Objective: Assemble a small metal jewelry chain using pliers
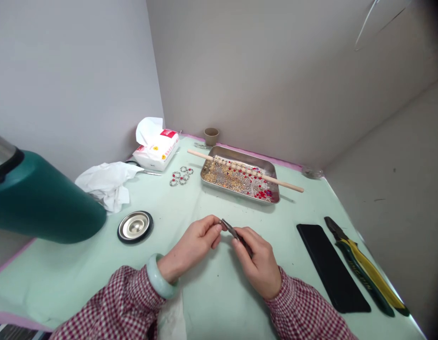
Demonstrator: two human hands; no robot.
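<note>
My left hand (197,241) and my right hand (259,259) meet over the pale green table (212,288) near its front. The right hand grips small dark pliers (232,231) whose tip points left to the left hand's fingertips. The left hand's thumb and fingers are pinched at that tip on something too small to make out. A pale green bangle (158,278) sits on my left wrist. Both sleeves are red-and-white checked.
A metal tray (240,179) of small beads lies behind the hands with a wooden stick (286,185) of beads across it. Several beaded rings (181,175), a tissue pack (157,148), crumpled tissue (105,182), a small cup (211,136), a metal lid (135,226), a teal flask (38,203), a black case (330,267) and yellow-green pliers (364,267) surround them.
</note>
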